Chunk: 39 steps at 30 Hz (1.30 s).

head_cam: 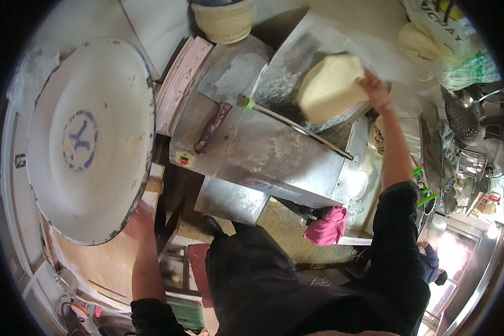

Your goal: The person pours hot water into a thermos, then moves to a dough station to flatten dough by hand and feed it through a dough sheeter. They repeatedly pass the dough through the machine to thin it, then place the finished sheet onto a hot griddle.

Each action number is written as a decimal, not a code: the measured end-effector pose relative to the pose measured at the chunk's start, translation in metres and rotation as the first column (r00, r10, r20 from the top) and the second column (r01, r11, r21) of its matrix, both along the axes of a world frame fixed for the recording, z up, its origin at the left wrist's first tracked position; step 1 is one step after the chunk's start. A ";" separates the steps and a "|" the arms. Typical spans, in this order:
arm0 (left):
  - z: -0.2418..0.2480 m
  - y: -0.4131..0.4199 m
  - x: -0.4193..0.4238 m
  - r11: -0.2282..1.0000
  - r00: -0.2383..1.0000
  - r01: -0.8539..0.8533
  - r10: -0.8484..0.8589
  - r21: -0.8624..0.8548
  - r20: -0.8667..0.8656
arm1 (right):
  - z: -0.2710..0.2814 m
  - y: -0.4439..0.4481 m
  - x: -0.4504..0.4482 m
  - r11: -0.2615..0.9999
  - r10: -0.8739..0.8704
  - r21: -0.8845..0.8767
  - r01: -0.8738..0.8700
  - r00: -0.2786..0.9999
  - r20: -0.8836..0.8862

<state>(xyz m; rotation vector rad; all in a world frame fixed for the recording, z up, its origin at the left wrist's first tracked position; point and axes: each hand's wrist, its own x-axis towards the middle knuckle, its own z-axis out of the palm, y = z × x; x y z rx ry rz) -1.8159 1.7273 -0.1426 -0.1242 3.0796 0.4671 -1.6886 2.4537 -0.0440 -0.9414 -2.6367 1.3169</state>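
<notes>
My left hand (139, 224) grips the lower rim of a large white enamel basin (109, 185), which is tilted up on the left. The basin has a chipped dark edge, a blue mark on its bottom and pale residue on one side. My right hand (374, 88) pinches the right edge of a pale, flattened piece of dough (329, 90). Slight blur softens the dough's outline. Beneath it is the flour-dusted metal tray (277, 77) of a dough sheeter (273, 143). I cannot tell whether the dough touches the tray.
A metal bar (302, 128) with a green end crosses the machine, beside a dark red handle (212, 128). A pink cloth (326, 227) hangs at its front. Behind stands a cloth-covered pot (224, 21). Ladles and a skimmer (462, 113) fill the right side. Another person (432, 264) stands farther off.
</notes>
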 end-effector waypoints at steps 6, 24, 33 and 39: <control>-0.005 -0.006 -0.002 0.988 0.991 -0.014 0.034 -0.154 0.129 | -0.065 -0.130 -0.009 0.933 0.141 0.276 -0.232 0.939 0.314; -0.022 -0.011 -0.004 0.997 0.980 0.041 -0.052 -0.057 -0.192 | -0.346 -0.455 0.190 0.884 -0.041 -0.460 0.083 0.994 0.099; -0.029 -0.015 -0.006 0.998 0.983 0.026 -0.035 -0.051 -0.178 | -0.493 -0.364 0.163 0.463 -0.763 -0.885 0.049 0.530 -0.370; -0.023 -0.011 -0.006 1.000 0.991 -0.001 -0.002 -0.021 -0.130 | -0.434 -0.465 0.140 0.032 -0.800 -0.760 0.649 0.473 0.369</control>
